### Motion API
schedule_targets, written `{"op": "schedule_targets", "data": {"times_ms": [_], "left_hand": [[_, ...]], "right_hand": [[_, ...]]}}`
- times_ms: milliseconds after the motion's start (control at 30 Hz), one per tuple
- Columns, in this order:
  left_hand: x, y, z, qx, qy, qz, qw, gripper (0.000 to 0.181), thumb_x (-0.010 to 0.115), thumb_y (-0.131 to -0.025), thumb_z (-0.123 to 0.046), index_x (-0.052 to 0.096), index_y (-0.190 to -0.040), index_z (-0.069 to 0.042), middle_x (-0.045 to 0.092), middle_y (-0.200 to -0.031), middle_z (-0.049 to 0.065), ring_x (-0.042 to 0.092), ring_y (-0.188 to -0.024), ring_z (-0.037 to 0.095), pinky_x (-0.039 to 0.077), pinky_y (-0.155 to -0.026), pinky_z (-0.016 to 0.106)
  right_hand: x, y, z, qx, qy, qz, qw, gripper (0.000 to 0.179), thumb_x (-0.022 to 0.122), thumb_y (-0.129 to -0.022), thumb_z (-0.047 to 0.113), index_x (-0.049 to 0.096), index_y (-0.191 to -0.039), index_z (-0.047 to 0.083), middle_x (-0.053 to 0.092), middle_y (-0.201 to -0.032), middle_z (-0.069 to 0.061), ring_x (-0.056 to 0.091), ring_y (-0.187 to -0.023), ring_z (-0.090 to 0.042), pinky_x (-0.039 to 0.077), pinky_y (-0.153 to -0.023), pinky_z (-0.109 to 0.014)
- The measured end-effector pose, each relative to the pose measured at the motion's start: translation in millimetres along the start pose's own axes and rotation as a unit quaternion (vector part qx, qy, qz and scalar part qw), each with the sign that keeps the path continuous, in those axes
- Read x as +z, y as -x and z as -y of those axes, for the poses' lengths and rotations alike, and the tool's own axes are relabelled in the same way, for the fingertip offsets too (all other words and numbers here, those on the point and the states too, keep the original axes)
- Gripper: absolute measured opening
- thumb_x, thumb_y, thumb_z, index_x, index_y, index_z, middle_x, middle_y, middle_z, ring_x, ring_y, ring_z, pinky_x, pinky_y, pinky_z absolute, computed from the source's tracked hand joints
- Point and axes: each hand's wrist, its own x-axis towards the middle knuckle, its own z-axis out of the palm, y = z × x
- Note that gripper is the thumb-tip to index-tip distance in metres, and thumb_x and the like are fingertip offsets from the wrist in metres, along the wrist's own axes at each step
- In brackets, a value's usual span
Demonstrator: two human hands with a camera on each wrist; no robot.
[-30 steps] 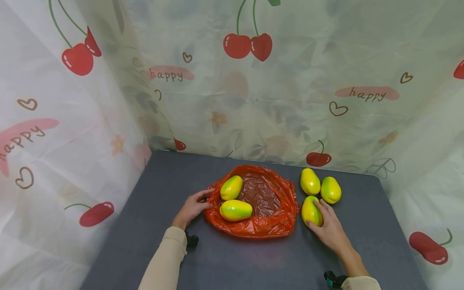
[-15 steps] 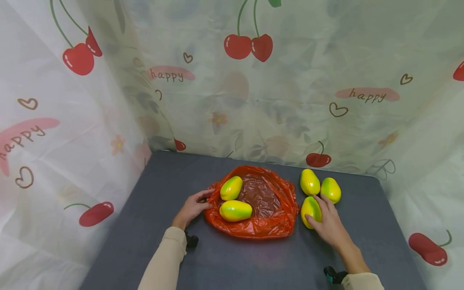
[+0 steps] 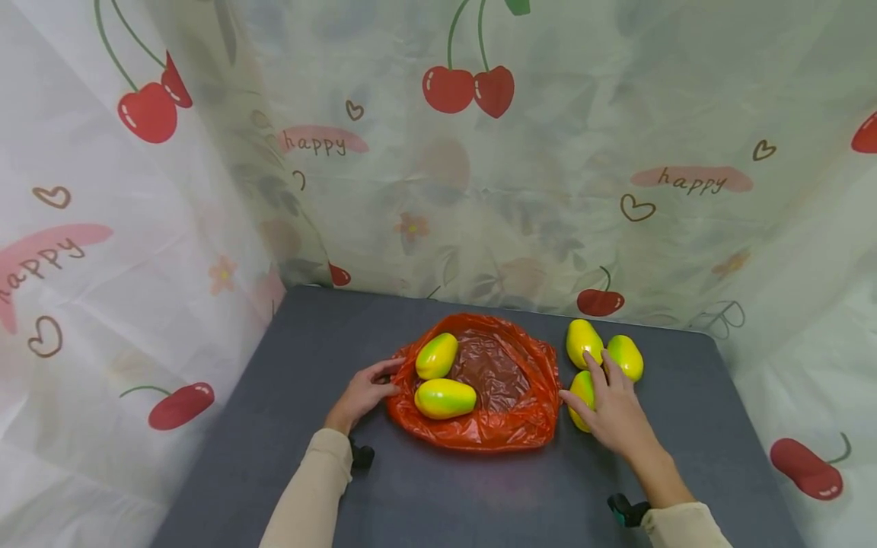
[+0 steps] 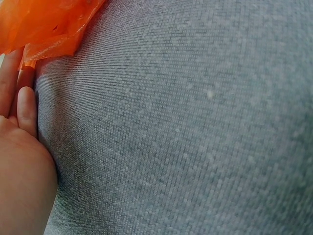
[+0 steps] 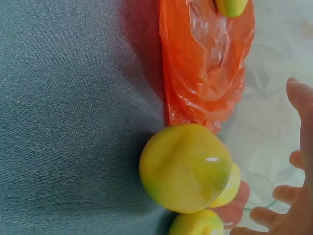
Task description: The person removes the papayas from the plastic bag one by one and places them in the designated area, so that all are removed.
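Note:
A red plastic bag (image 3: 500,434) lies spread on the table, its mouth facing up. Inside its left part are two yellow-green mangoes, a rear mango (image 3: 436,355) and a front mango (image 3: 445,399). My left hand (image 3: 361,394) holds the bag's left edge; in the left wrist view, orange film (image 4: 54,29) covers its fingertips. Three more mangoes stand right of the bag: a near mango (image 3: 580,396), a back mango (image 3: 584,342) and a right mango (image 3: 625,356). My right hand (image 3: 617,411) hovers over the near one with spread fingers, holding nothing; its fingers partly hide that mango.
The dark grey table (image 3: 452,498) has a straight back edge behind the fruit. A white curtain (image 3: 507,190) printed with cherries hangs close behind it and along both sides. Each wrist wears a small black device, such as the right wrist device (image 3: 626,510).
My right hand has let go of the near mango, its fingers spreading and shifting up over it. My left hand and the bag have stayed in place.

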Motion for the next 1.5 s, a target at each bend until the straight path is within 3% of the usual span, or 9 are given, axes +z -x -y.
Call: {"op": "schedule_targets", "data": {"times_ms": [300, 567, 900, 1200, 1500], "left_hand": [[0.8, 1.6, -0.8, -0.001, -0.002, 0.002, 1.0000, 0.052, 0.074, -0.090, -0.018, 0.063, -0.139, -0.034, 0.059, -0.147, -0.001, 0.050, -0.139, 0.026, 0.038, -0.120, 0.052], [0.9, 0.6, -0.7, -0.002, 0.000, 0.001, 1.0000, 0.052, 0.074, -0.089, -0.018, 0.064, -0.138, -0.035, 0.060, -0.146, -0.001, 0.050, -0.140, 0.026, 0.037, -0.121, 0.052], [-0.2, 1.2, -3.9, -0.002, 0.007, 0.006, 1.0000, 0.052, 0.075, -0.089, -0.019, 0.064, -0.137, -0.035, 0.058, -0.149, 0.000, 0.052, -0.137, 0.026, 0.041, -0.118, 0.051], [-1.3, 0.8, -3.1, 0.000, 0.010, 0.003, 0.9999, 0.052, 0.075, -0.089, -0.019, 0.064, -0.137, -0.034, 0.059, -0.147, -0.001, 0.052, -0.137, 0.026, 0.040, -0.119, 0.051], [-2.2, 0.7, -2.7, -0.001, 0.008, 0.003, 1.0000, 0.052, 0.075, -0.089, -0.019, 0.064, -0.138, -0.034, 0.059, -0.147, 0.000, 0.052, -0.137, 0.026, 0.040, -0.119, 0.051]], "right_hand": [[-2, -4.0, 10, -0.013, 0.046, 0.002, 0.9988, 0.095, 0.053, -0.094, 0.070, 0.023, -0.162, 0.011, 0.011, -0.167, -0.029, 0.013, -0.148, -0.061, 0.019, -0.115, -0.078], [-1, -8.8, 16, -0.064, 0.083, -0.023, 0.9942, 0.093, 0.057, -0.092, 0.069, 0.029, -0.161, 0.014, 0.015, -0.168, -0.028, 0.015, -0.150, -0.059, 0.019, -0.115, -0.079], [5, -15.9, 33, -0.091, 0.086, -0.006, 0.9921, 0.097, 0.059, -0.089, 0.070, 0.025, -0.163, 0.018, 0.011, -0.170, -0.025, 0.009, -0.152, -0.059, 0.013, -0.116, -0.081], [19, -20.7, 52, -0.139, 0.119, 0.002, 0.9831, 0.095, 0.061, -0.088, 0.071, 0.029, -0.162, 0.020, 0.014, -0.170, -0.023, 0.014, -0.152, -0.057, 0.017, -0.116, -0.079], [30, -19.8, 67, -0.170, 0.119, 0.011, 0.9782, 0.095, 0.062, -0.087, 0.071, 0.031, -0.162, 0.021, 0.018, -0.169, -0.021, 0.019, -0.153, -0.054, 0.020, -0.117, -0.077]]}}
